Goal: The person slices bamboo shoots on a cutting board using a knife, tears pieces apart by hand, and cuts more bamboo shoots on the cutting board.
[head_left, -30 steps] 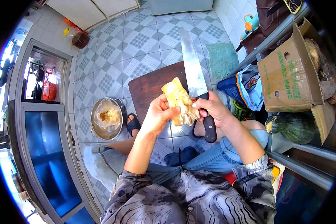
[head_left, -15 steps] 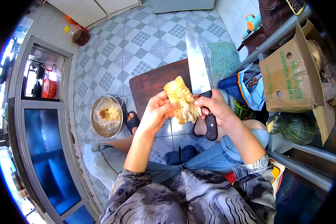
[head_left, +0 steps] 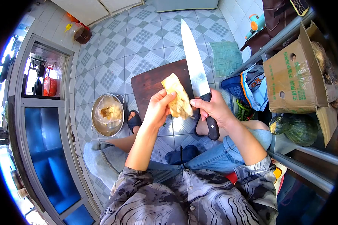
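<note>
In the head view, my left hand [head_left: 160, 107] is closed around the lower left side of a yellowish, uneven, floppy piece of food [head_left: 178, 96] whose exact kind I cannot make out. My right hand [head_left: 215, 108] grips a large kitchen knife [head_left: 196, 62] by its black handle, with the blade pointing away from me and slightly left. The right thumb tip is close by the piece's lower right edge; whether it touches is unclear. Below both hands, a dark brown wooden cutting board [head_left: 146, 84] lies on the floor, partly covered by the hands, food and blade.
A metal pot [head_left: 119, 129] at left holds a plastic bag [head_left: 109, 110] with similar yellowish pieces. On the right are a cardboard box [head_left: 289, 78], a green squash [head_left: 298, 130], a blue-and-white bag [head_left: 253, 86] and metal shelf rails [head_left: 308, 170]. A greenish mat [head_left: 226, 58] lies beyond.
The yellowish piece has turned and now shows a narrower side. The right fingertips have drawn back from its lower edge. The knife's tip has swung a little left.
</note>
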`<act>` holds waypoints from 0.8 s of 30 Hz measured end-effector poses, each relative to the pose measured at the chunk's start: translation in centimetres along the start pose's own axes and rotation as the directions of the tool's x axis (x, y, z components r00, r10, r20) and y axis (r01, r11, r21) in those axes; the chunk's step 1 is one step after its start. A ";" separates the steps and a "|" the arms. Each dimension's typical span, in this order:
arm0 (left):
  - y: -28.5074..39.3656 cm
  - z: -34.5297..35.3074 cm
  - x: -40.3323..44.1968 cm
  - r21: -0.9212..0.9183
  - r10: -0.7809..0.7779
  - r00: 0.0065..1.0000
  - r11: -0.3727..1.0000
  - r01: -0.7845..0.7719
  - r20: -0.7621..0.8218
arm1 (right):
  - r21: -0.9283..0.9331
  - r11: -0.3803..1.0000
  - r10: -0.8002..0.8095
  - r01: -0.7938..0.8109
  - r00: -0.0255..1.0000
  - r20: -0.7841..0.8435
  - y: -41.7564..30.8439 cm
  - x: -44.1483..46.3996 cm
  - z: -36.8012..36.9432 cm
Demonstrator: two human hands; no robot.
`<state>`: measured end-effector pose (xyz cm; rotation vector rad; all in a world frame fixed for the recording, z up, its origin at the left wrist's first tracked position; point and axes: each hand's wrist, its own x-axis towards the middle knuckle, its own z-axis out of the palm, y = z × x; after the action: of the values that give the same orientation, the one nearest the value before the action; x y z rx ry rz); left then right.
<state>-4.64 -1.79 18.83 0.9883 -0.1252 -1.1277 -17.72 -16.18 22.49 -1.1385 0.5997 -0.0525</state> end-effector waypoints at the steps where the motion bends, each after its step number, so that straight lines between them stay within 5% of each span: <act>1: -0.2 -0.5 0.4 0.023 0.000 0.999 1.000 0.001 -0.050 | -0.058 0.998 -0.023 0.022 1.000 -0.020 -0.1 -0.1 0.2; 3: -0.6 -1.2 0.9 0.042 0.002 0.995 0.999 0.002 -0.103 | -0.090 0.996 -0.030 0.027 0.999 -0.036 0.2 0.1 0.3; 5: -0.8 -1.8 1.3 0.274 0.066 0.977 0.962 -0.009 -0.201 | -0.261 0.965 -0.054 0.024 0.993 -0.108 0.8 0.4 0.0; 13: -4.6 -10.0 5.5 0.495 0.104 0.948 0.866 0.063 -0.301 | -0.429 0.903 -0.048 -0.004 0.993 -0.111 1.8 0.9 0.1; 16: -7.4 -14.2 7.6 0.809 0.269 0.878 0.554 0.195 -0.396 | -0.601 0.798 -0.045 -0.044 0.990 -0.133 3.8 1.8 -0.6; 20: -8.5 -15.0 8.4 0.821 0.309 0.864 0.540 0.185 -0.398 | -0.768 0.638 -0.040 -0.058 0.993 -0.108 5.1 2.4 -0.3; 22: -8.2 -14.5 8.3 0.541 0.074 0.907 0.821 0.181 -0.415 | -0.806 0.591 -0.048 -0.035 0.996 -0.078 6.1 3.0 -0.3; 24: -7.7 -14.0 7.8 0.349 -0.041 0.920 0.918 0.189 -0.389 | -0.819 0.572 -0.036 -0.041 0.996 -0.075 6.6 3.6 -0.1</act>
<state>1.25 -0.28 2.14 1.5649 0.0283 -1.0204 -16.44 -14.57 15.21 -2.0726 0.7244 0.2137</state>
